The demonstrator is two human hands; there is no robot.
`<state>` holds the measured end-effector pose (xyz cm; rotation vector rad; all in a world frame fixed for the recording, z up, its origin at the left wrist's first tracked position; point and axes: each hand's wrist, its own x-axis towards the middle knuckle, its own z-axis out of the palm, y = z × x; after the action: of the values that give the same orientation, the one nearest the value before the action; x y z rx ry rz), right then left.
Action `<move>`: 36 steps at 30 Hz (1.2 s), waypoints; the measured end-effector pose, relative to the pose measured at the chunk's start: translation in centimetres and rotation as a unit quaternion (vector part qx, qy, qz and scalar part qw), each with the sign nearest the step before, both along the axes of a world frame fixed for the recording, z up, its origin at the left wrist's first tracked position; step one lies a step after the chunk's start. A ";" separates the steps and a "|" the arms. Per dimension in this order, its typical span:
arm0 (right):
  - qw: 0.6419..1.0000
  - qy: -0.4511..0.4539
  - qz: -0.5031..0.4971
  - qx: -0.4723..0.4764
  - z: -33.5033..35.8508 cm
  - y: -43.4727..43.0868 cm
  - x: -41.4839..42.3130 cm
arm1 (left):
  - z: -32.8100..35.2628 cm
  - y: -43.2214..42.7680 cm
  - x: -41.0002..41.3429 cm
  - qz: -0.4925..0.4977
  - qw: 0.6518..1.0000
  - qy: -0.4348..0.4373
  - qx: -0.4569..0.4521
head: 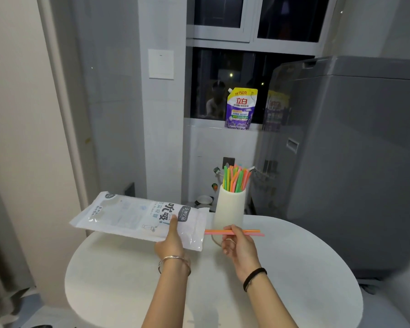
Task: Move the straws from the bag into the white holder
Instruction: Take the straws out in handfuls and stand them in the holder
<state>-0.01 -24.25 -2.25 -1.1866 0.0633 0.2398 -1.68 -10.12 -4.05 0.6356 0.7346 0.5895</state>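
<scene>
Right fingers (pixel 231 229) pinch two straws (pixel 251 232) lying level, left-right; left fingers (pixel 174 225) clamp bag (pixel 128 216), mouth rightward

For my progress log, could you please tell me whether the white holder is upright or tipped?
Upright: the white holder stands on its base on the table, straws pointing up.
</scene>
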 end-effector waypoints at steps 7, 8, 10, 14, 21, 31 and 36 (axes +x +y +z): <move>0.996 -0.060 -0.036 -0.062 0.3 -0.5 0.2 | -0.3 0.2 0.2 0.004 1.000 -0.001 -0.016; 0.995 -0.069 -0.025 -0.068 0.3 -0.2 0.1 | -0.2 -0.1 0.3 0.004 1.000 -0.002 -0.013; 0.992 -0.091 0.012 -0.086 0.4 0.3 -0.2 | -0.1 -0.7 0.5 0.004 1.000 0.000 -0.012; 0.984 -0.131 0.023 -0.122 1.0 0.6 0.0 | -0.1 -1.6 0.6 -0.002 0.999 -0.003 -0.032; 0.911 -0.306 -0.207 -0.184 7.8 -2.8 4.3 | 0.2 -1.0 0.7 -0.003 0.998 -0.024 -0.051; 0.813 -0.435 -0.184 -0.341 14.0 -2.5 9.0 | 0.3 -1.1 1.1 0.002 0.998 -0.047 -0.048; 0.760 -0.464 -0.148 -0.430 13.9 -2.3 10.0 | 0.0 -0.9 1.2 -0.002 0.998 -0.038 -0.052</move>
<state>9.95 -26.51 11.64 -2.0723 -0.5723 -0.7724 -0.51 -11.01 -4.04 0.5155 0.6874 0.5661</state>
